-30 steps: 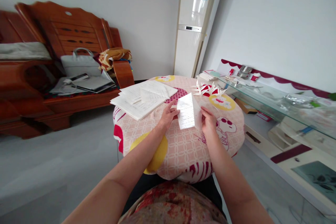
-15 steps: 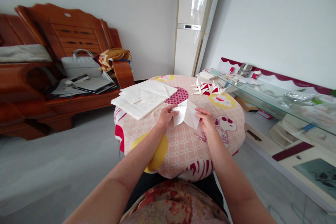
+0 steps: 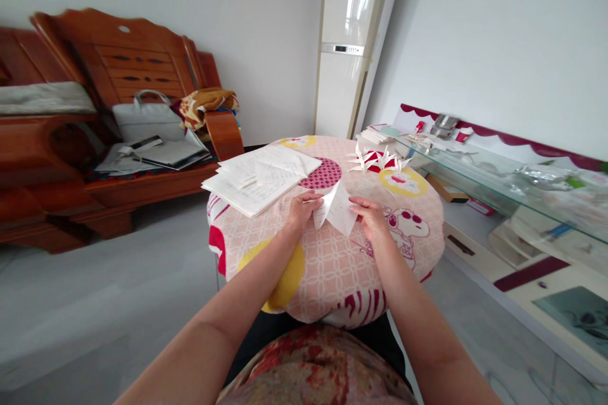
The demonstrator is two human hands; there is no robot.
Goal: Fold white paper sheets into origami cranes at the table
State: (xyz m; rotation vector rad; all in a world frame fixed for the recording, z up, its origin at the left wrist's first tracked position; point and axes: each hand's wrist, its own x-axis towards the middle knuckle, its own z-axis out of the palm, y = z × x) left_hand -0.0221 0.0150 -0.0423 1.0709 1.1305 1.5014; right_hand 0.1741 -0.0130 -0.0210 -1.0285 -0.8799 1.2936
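Folded sheet [image 3: 341, 210], thin white paper, held above the near half of the round table's patterned cover [image 3: 327, 272], its panels meeting at a raised crease. The left hand [image 3: 300, 210], at nine o'clock of the sheet, pinches its left edge between thumb and fingers; the right hand [image 3: 373, 218], at three o'clock, pinches the opposite edge likewise. Both grips are closed to about the paper's thickness. The sheet should prove very light, limp across its panels but stiffer along the crease, and easily torn or wrinkled; it is best held lightly at the outer edges or corners, with the crease unpressed. At ten o'clock lies a stack of written sheets [image 3: 254, 205]; at one o'clock stand pointed folded-paper pieces [image 3: 363, 161], apart from the hands. Farther out: a wooden sofa [image 3: 142, 54] at ten o'clock, a tall white air conditioner [image 3: 339, 95] at twelve, and a glass shelf [image 3: 479, 168] toward three.
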